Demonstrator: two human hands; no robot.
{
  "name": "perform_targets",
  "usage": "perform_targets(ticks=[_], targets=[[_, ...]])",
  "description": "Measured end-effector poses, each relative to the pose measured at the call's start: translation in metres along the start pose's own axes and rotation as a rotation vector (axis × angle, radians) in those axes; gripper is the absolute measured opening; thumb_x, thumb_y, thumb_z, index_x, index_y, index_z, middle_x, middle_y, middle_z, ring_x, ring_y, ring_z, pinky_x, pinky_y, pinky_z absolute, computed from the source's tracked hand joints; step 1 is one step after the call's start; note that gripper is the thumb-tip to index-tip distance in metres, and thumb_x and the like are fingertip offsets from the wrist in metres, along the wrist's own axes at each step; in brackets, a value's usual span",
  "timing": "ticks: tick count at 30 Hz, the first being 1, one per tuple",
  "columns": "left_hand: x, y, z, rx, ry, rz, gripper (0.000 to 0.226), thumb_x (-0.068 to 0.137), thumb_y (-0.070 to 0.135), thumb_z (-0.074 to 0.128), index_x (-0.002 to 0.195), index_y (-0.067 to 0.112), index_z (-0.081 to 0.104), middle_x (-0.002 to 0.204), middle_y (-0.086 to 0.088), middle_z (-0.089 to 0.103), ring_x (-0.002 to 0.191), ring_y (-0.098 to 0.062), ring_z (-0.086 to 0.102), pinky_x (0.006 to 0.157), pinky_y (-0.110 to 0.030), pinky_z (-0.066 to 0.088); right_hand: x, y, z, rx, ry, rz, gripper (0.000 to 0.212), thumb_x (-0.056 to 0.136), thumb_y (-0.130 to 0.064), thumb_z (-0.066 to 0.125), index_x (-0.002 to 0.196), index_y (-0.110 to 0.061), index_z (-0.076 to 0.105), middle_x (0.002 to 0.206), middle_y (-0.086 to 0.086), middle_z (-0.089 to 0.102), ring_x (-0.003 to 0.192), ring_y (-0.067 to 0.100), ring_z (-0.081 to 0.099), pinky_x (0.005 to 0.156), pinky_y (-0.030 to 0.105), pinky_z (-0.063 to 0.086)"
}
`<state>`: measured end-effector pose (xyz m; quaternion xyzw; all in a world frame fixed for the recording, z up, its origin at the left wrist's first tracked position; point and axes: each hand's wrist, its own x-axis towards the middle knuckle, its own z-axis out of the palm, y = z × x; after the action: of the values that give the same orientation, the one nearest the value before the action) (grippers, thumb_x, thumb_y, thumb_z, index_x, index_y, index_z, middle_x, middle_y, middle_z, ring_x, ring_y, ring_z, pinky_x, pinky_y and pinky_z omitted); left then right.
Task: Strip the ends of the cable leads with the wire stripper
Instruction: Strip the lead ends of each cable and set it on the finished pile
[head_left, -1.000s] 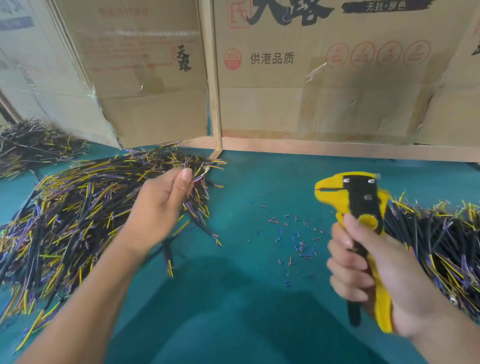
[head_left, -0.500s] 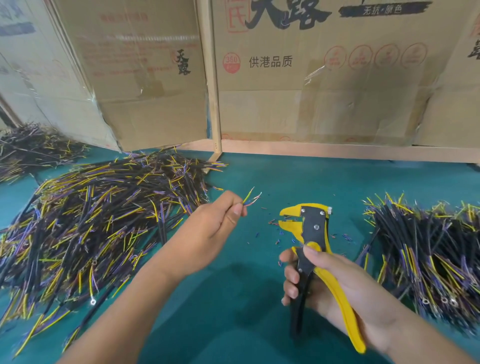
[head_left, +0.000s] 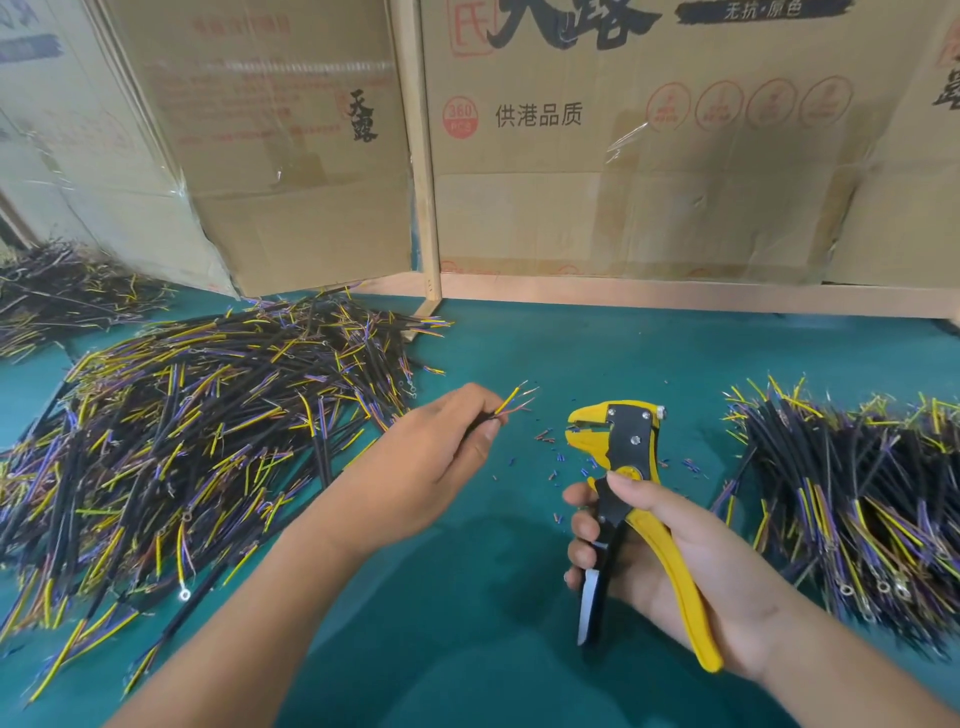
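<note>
My left hand (head_left: 421, 467) pinches one cable (head_left: 514, 404) between thumb and fingers; its thin yellow and reddish leads fan out to the right, a short gap from the stripper's jaws. My right hand (head_left: 675, 551) grips the handles of a yellow and black wire stripper (head_left: 623, 457), held upright with its jaws facing left toward the leads. The jaws stand slightly apart and hold nothing. Most of the cable's black sheath is hidden inside my left hand.
A large loose pile of black cables with yellow and purple leads (head_left: 182, 431) covers the green mat (head_left: 519, 343) on the left. A second cable pile (head_left: 852, 499) lies on the right. Small bits of insulation (head_left: 545, 467) dot the mat. Cardboard boxes (head_left: 649, 145) wall off the back.
My left hand left the left pile with one cable and brought its leads toward the middle. My right hand lowered the stripper and turned its jaws toward the leads.
</note>
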<state>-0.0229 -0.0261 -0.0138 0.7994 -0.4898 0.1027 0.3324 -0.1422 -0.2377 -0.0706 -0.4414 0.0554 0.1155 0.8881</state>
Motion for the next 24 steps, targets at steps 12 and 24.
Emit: perform_targets(ticks=[12,24], targets=[[0.002,0.001,0.002,0.179,0.025,0.128,0.008,0.098,0.012,0.060,0.104,0.007,0.064,0.086,0.011,0.053,0.074,-0.009,0.048,0.068,-0.021,0.042,-0.007,-0.013,0.015,0.060,0.080,0.020,0.040,0.085,-0.034,0.066,0.104,0.002,0.068,0.078,0.013,0.051,0.067,0.028,0.051,0.069,0.046,0.052],[0.016,0.017,0.012,0.230,0.198,-0.017,0.029,0.096,0.037,0.059,0.076,0.016,0.060,0.055,0.008,0.058,0.045,-0.014,0.051,0.048,-0.028,0.045,-0.001,-0.014,0.010,0.098,0.052,0.089,0.043,0.082,-0.035,0.069,0.105,0.001,0.064,0.078,0.012,0.051,0.066,0.027,0.052,0.068,0.045,0.053]])
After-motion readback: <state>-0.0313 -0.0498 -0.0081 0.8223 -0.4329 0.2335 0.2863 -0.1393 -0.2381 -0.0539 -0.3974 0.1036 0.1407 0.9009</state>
